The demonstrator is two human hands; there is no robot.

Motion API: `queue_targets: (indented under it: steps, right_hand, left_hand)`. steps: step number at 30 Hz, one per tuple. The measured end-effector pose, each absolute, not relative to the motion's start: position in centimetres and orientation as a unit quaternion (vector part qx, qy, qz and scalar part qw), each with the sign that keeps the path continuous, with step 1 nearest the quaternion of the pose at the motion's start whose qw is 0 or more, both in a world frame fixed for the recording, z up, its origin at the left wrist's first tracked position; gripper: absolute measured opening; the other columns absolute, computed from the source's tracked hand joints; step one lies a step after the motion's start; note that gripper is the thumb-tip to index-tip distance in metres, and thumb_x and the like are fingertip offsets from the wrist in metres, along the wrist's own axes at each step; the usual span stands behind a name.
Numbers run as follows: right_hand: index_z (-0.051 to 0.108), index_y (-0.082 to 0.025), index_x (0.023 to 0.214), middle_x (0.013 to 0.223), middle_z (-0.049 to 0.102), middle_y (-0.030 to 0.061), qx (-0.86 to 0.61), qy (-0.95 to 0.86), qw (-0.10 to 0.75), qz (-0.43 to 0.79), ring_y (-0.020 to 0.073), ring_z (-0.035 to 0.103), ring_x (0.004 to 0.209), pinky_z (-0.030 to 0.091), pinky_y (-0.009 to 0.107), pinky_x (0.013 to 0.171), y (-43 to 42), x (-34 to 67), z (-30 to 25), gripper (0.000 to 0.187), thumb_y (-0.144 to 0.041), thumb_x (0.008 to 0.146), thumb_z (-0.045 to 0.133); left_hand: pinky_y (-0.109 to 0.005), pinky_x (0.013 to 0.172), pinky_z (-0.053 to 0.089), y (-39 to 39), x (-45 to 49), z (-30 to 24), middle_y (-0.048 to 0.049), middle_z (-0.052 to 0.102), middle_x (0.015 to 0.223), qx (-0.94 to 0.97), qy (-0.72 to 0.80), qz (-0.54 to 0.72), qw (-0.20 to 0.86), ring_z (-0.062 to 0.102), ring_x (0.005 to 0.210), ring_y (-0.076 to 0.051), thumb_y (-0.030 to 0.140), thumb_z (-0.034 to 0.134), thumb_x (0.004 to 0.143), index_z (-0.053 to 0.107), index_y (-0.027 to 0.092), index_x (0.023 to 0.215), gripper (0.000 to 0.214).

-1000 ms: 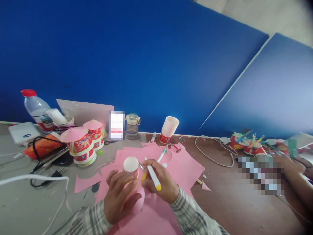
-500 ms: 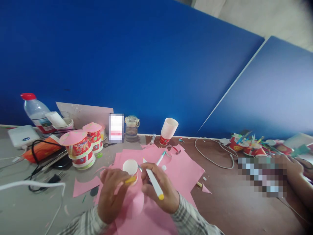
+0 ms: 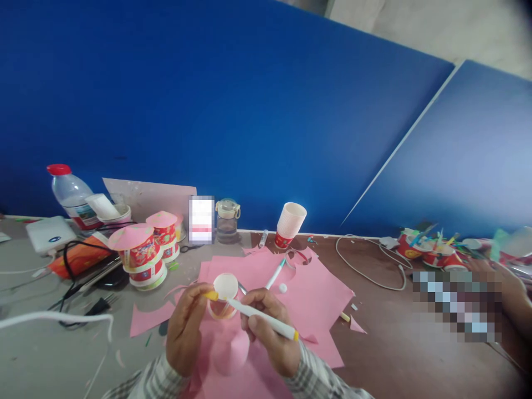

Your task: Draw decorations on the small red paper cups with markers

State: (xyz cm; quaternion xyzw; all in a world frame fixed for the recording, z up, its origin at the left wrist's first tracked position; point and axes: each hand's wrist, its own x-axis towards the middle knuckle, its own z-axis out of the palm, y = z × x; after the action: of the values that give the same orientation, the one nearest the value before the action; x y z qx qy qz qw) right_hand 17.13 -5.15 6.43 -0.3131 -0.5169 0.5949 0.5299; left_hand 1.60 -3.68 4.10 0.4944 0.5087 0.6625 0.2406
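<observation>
My left hand pinches a yellow marker cap between thumb and fingertips. In my right hand is a white marker with a yellow end, its tip pointing left at the cap, close to it. Whether tip and cap touch, I cannot tell. Just behind them a paper cup stands upright with its mouth up. A pink paper cone lies between my wrists on pink paper sheets. A second marker, white and teal, rests on the sheets beside a small white ball.
At left stand red cups with pink cone roofs, a red-capped bottle and a white power bank. Stacked paper cups and a clear jar stand at the back. Another person's hand is at far right, near a white cable.
The marker has swung from pointing away from me to pointing left at the cap. My left fingers have turned, and the cap now faces the marker tip. The view has shifted slightly.
</observation>
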Motion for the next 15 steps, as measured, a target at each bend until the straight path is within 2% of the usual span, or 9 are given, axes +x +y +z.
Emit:
queue_targets:
  steps: [15]
  right_hand:
    - [0.061, -0.022, 0.087, 0.06, 0.056, -0.0017, -0.295, -0.527, 0.507, 0.615, 0.0128, 0.046, 0.047, 0.038, 0.023, 0.048, -5.48, 16.49, 6.02, 0.015, -0.021, 0.073, 0.058]
  left_hand:
    - [-0.045, 0.065, 0.039, -4.53, 1.94, 4.46, -0.0075, 0.061, 0.073, 0.564, 0.474, 0.631, 0.245, 0.052, 0.073, -0.03, 0.017, 0.04, 0.07, 0.061, 0.024, 0.079, 0.024]
